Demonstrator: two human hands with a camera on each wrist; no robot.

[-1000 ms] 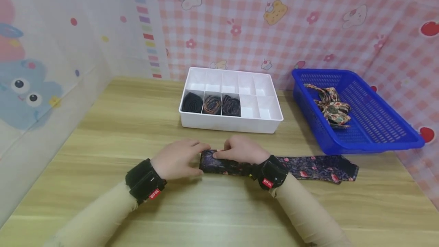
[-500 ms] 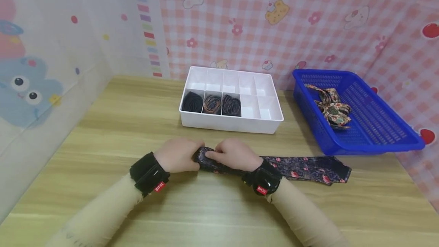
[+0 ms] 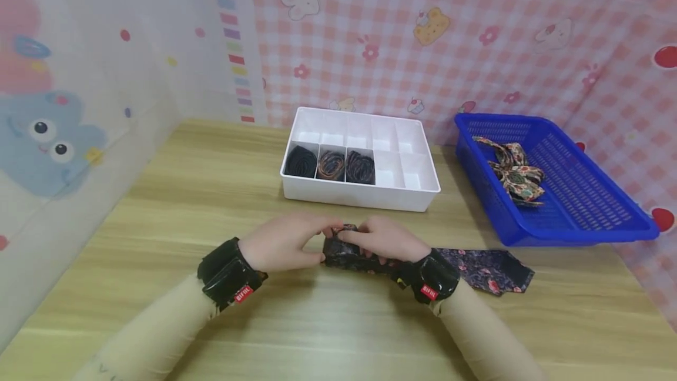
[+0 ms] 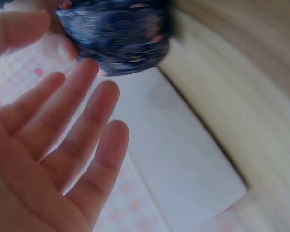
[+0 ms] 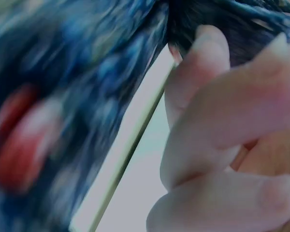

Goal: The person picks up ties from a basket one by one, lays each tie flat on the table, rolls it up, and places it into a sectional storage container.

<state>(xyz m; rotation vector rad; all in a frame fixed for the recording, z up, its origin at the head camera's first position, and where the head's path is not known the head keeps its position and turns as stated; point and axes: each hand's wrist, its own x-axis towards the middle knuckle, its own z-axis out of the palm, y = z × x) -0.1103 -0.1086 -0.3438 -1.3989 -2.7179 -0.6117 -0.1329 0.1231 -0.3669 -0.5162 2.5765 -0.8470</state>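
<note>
A dark floral necktie [image 3: 489, 270] lies along the table, its left end coiled into a thick roll [image 3: 342, 254] and its pointed tail flat to the right. My right hand [image 3: 394, 241] pinches the roll with curled fingers and covers part of the strip. At the roll's left side is my left hand [image 3: 288, 243], thumb and fingers spread around it. The left wrist view shows that hand's fingers [image 4: 82, 130] fairly straight, fingertips right by the roll. Close up in the right wrist view, the tie's strip [image 5: 96, 72] runs beside the bent fingers.
Behind the hands stands a white divided box [image 3: 359, 193]; three front compartments hold dark rolled neckties [image 3: 331, 165]. A blue plastic basket [image 3: 582, 236] at the right contains patterned fabric ties [image 3: 520, 183]. Patterned cloth [image 3: 338, 34] hangs along the back and sides.
The tie's left end has become a thicker roll and sits farther right, with less flat strip showing. My left hand has loosened from around the roll. My right hand has shifted right.
</note>
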